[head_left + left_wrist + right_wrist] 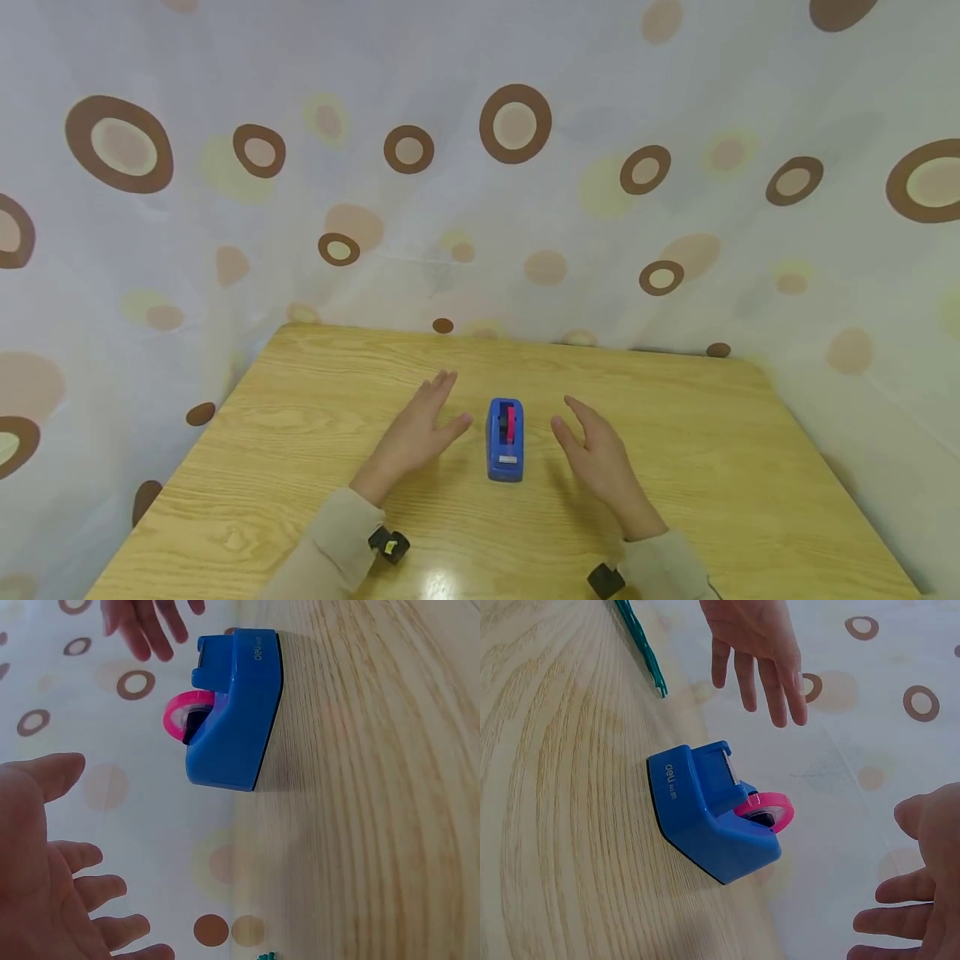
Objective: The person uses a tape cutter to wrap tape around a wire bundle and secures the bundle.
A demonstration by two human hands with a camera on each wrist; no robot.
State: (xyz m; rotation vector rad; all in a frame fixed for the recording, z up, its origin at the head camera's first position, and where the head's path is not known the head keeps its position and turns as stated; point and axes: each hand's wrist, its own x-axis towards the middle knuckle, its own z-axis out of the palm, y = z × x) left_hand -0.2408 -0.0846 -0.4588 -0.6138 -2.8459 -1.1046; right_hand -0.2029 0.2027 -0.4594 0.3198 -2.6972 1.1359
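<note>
A blue tape dispenser stands on the wooden table between the two hands. It carries a pink roll of tape, and a toothed cutting edge shows in the right wrist view. To its left, my left hand hovers with fingers extended and thumb toward the dispenser. My right hand is held on the other side, palm inward, fingers loosely spread. Both hands are apart from the dispenser and hold nothing.
The wooden table meets a hanging cloth patterned with brown rings and spots at its back and sides. A bundle of teal strands lies on the table in the right wrist view. Small black devices sit at both wrists.
</note>
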